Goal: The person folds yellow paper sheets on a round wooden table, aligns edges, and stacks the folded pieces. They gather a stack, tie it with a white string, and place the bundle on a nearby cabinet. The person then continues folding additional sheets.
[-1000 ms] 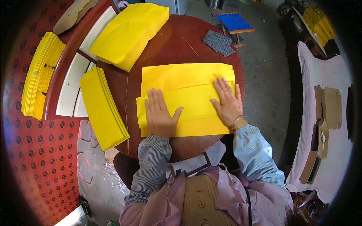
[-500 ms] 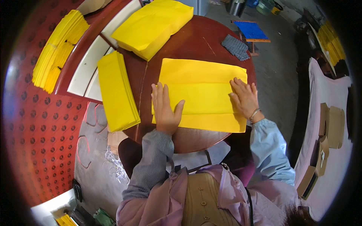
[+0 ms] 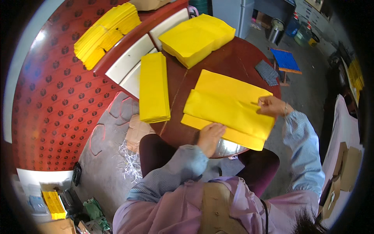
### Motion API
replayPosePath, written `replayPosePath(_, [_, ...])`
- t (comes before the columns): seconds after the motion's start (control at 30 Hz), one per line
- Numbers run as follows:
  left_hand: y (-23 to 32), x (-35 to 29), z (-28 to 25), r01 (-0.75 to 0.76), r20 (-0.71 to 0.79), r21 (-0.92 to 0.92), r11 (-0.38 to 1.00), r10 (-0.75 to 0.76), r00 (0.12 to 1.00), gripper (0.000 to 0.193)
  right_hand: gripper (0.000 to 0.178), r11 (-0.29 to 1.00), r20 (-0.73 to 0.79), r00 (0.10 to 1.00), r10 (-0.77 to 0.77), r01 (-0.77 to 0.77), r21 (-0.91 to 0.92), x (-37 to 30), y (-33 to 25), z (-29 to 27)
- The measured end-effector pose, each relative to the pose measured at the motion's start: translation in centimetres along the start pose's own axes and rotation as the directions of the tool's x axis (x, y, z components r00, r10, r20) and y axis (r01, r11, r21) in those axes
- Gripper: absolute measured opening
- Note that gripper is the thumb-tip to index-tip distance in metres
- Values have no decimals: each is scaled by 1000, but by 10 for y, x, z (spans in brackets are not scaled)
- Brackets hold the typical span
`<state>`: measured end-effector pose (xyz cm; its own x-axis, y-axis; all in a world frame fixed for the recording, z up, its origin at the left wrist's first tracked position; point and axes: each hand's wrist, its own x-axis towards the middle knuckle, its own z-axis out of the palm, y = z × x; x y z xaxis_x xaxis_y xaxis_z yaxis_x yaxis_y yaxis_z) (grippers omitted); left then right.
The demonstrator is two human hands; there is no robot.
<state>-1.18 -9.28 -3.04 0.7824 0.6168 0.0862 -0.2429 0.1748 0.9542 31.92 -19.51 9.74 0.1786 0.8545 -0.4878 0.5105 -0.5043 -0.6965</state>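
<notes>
Both your hands touch the layered yellow material (image 3: 230,111) in front of you on the round red bench (image 3: 247,54). Your right hand (image 3: 271,106) has its grip pinched together on the upper layer, toward the right end; your left hand (image 3: 212,136) rests at the near edge, whether clamped you cannot tell.

The person's left hand (image 3: 212,136) lies low, fingers together, slanting rightward; the right hand (image 3: 270,106) sits farther out, fingers curled inward, its forearm (image 3: 304,144) reaching up behind.
</notes>
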Motion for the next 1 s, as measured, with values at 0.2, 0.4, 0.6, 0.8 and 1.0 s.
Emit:
replayPosePath(0.2, [33, 4, 45, 365, -197, -638, 677, -603, 773, 37, 56, 908, 165, 986, 24, -90, 408, -67, 11, 51])
replayPosePath(0.4, [97, -3, -13, 327, -220, -305, 895, -400, 890, 46, 64, 796, 173, 974, -145, 11, 605, -80, -47, 133])
replayPosePath(0.6, [190, 46, -174, 153, -141, -43, 987, -158, 977, 56, 65, 699, 10, 936, -351, 255, 668, 21, -172, 196])
replayPosePath(0.8, [232, 129, -302, 212, -17, -72, 975, -214, 977, 55, 62, 680, -32, 930, -365, 290, 673, 148, -252, 204])
replayPosePath(1.0, [157, 154, -345, 420, -316, 89, 903, -375, 872, 55, 58, 749, 27, 981, -190, 127, 650, 205, -242, 234])
